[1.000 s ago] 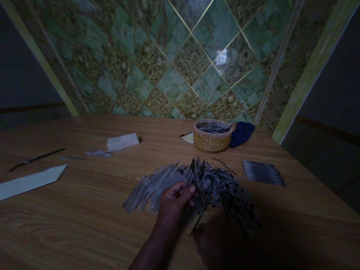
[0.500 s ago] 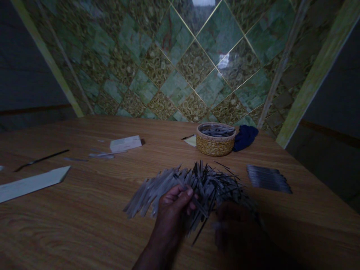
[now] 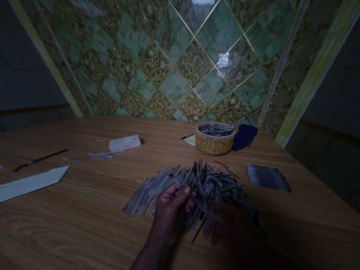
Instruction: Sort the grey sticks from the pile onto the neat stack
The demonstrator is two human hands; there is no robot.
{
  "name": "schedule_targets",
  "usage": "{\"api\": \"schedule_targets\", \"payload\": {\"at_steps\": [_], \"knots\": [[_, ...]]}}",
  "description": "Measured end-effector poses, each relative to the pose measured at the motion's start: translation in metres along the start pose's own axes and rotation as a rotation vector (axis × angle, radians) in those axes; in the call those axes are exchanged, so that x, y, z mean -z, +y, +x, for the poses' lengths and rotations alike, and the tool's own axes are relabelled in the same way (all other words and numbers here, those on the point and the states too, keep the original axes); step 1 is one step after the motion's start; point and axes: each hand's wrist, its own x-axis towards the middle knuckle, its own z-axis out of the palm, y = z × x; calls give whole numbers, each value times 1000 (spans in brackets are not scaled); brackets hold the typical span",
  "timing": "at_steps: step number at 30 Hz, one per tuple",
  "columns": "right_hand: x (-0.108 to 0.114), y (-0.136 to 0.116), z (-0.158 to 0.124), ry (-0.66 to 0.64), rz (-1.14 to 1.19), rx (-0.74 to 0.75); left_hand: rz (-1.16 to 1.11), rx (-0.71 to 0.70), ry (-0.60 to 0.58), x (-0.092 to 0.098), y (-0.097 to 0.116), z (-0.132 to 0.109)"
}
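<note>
- Lower centre of the frame: the left hand (image 3: 168, 210) pinches a thin translucent tube (image 3: 177, 182) between thumb and fingers, the tube slanting from a dark upper-left tip down towards the lower right
- Just right of it, deep in shadow: the right hand (image 3: 223, 221) is by the tube's lower end; whether its fingers are spread, pressed together or gripping the tube, I cannot tell
- Behind and around both hands, centre of the frame: a loose heap (image 3: 152, 191), pale and fairly aligned on its left, dark and jumbled on its right
- Right of the frame: a neat row of similar pieces (image 3: 268, 178) lies side by side, apart from the heap; I'd count this small batch as done
- Above the heap, right of centre: a woven basket (image 3: 214, 146) holds more similar pieces; whether these are finished is unclear
- Judging by the amounts, the work looks to be at an early stage: the tube in hand is unfinished, and most of the heap appears to be left
</note>
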Motion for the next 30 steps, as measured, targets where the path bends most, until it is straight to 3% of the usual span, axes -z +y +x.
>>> {"api": "schedule_targets", "payload": {"at_steps": [21,30], "knots": [[5,7,6,-117,-18,-100,34,-14,36,-14,1,-8],[0,11,2,-117,-28,-131,69,14,-81,-11,3,-9]]}}
